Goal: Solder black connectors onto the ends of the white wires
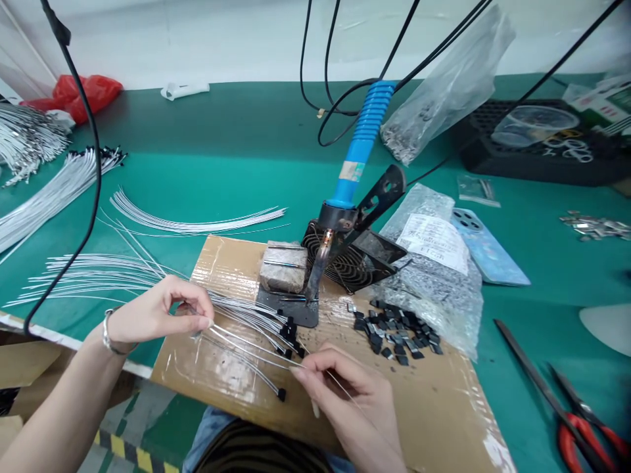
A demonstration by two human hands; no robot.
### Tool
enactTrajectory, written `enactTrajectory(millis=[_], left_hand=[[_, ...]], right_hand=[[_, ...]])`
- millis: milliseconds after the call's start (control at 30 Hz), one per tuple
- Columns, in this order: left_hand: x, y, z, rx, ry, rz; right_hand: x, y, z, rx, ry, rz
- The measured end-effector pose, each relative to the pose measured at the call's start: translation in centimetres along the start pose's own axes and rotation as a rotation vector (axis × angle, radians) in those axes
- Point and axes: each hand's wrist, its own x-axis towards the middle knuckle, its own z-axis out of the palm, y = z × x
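My left hand (158, 314) pinches several thin white wires (241, 315) between thumb and fingers, above a taped cardboard sheet (434, 414). Their black-tipped ends (289, 334) bunch near a dark metal plate (296, 314). My right hand (345, 397) grips a single white wire (256, 348) between its fingertips, and another black-tipped wire (280, 394) lies close by. Beyond the hands, a blue-handled soldering iron (362, 144) stands in a black stand (352, 249), its tip (315, 269) over the plate. A pile of small black pieces (394, 332) lies to the right of my hands.
Bundles of white wires (59, 190) lie on the green mat (197, 131) at left. A plastic bag of grey parts (434, 263), red-handled scissors (582, 440) and a black tray (537, 144) sit at right. Black cables hang overhead.
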Motion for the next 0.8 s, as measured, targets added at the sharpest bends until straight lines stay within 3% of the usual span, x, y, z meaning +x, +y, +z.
enactTrajectory(millis=[300, 400, 600, 800], left_hand=[[0.2, 0.7, 0.6, 0.153, -0.04, -0.002], [0.3, 2.1, 3.2, 0.259, 0.083, 0.036], [1.4, 4.1, 10.4, 0.291, 0.114, 0.25], [2.4, 3.9, 12.4, 0.125, 0.189, 0.037]], right_hand=[[-0.4, 0.1, 0.3, -0.046, 0.08, -0.094], [-0.6, 0.2, 0.5, -0.094, 0.081, -0.156], [-0.9, 0.7, 0.2, -0.135, 0.087, -0.214], [-1.0, 1.0, 0.2, -0.099, 0.106, -0.125]])
